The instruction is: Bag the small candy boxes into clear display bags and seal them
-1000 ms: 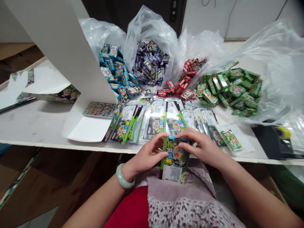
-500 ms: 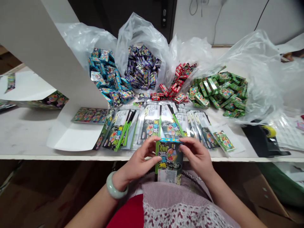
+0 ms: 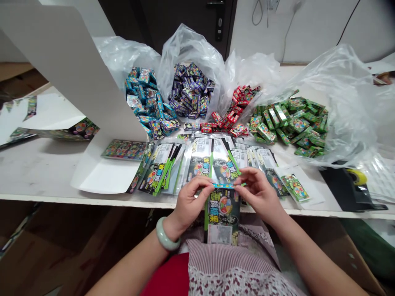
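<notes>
A black candy bag with green edging and coloured lettering hangs over my lap, below the table edge. A narrow blue candy box lies across its top edge. My left hand pinches the left end of that top edge between thumb and fingers. At the right end, my right hand is closed in a similar pinch. How far the box sits inside the bag, I cannot tell. Just beyond my hands, more black candy bags lie fanned out on the table.
Clear plastic sacks hold blue boxes, purple boxes, red boxes and green boxes. A bent white card stands at left with a strip of boxes. A black tape dispenser sits right, near a green packet.
My left thumb has moved up from the bag's side to its top edge. My right fingers have shifted along the blue box's end. The camera view has swung slightly left.
</notes>
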Demonstrator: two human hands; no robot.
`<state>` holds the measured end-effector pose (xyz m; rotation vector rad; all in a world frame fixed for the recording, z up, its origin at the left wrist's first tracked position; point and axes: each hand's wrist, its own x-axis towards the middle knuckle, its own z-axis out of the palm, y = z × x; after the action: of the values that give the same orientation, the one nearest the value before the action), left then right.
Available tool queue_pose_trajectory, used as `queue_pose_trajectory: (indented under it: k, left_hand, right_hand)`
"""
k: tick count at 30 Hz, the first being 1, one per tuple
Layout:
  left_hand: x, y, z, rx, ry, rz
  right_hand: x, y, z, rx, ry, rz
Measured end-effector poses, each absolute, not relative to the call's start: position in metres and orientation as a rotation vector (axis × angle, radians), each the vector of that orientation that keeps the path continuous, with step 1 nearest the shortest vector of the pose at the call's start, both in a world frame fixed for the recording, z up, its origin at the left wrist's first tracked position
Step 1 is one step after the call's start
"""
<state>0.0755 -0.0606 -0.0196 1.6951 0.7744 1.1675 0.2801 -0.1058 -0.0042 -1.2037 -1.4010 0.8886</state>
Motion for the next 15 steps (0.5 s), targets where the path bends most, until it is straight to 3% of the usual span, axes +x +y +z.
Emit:
queue_pose_trajectory:
  k: [6,10,15]
  left_hand:
    - [0.078,-0.059,-0.021,1.521,0.743,1.235]
    - [0.074,-0.051,-0.016,1.795,0.674,1.171]
    - [0.074,-0.045,-0.005,1.856,0.610,1.216]
  right_hand:
    - [0.288,-0.102,0.006,-1.170,-1.659,0.784]
    - [0.285,-0.102,0.016,-1.243,-1.674,0.785]
    - [0.278,-0.097,0.030,-1.384,-1.589,0.941]
